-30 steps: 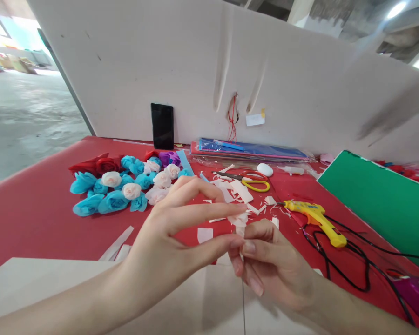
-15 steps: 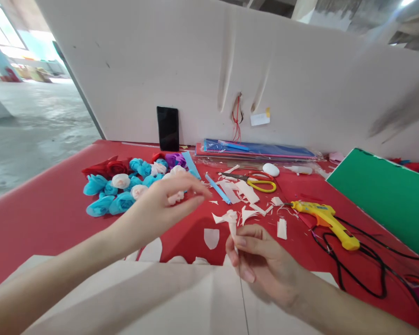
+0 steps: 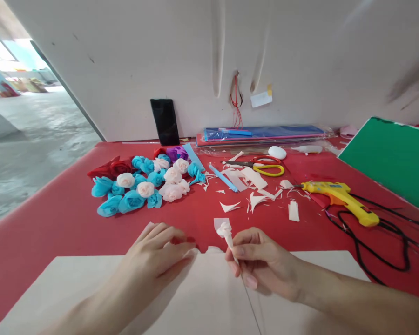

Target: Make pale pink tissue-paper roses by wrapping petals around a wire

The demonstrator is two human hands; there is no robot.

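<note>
My right hand (image 3: 265, 260) pinches a thin wire stem, fingers closed round the base of a small pale pink paper flower (image 3: 225, 230) at its top. Behind this bud, a pale petal-shaped piece (image 3: 219, 222) lies on the red table. My left hand (image 3: 157, 256) is low at the far edge of the white board (image 3: 202, 307), its fingers loosely bent and a little apart. A pale paper petal (image 3: 192, 251) shows at its fingertips; whether it is gripped is unclear. Another pale petal (image 3: 214, 250) peeks out at the board's edge between the hands.
Blue, pink, red and purple paper flowers (image 3: 131, 201) cluster at the left on the red table (image 3: 195, 209). Scissors (image 3: 268, 170) lie among paper scraps (image 3: 254, 177). A yellow glue gun (image 3: 338, 195) with a black cable sits right, before a green board (image 3: 391, 163). A phone (image 3: 165, 122) leans at the back.
My left hand has come down and towards me, from over the flowers to the board's edge. My right hand keeps the stem, with the bud now tilted left. The view has tipped slightly downward.
</note>
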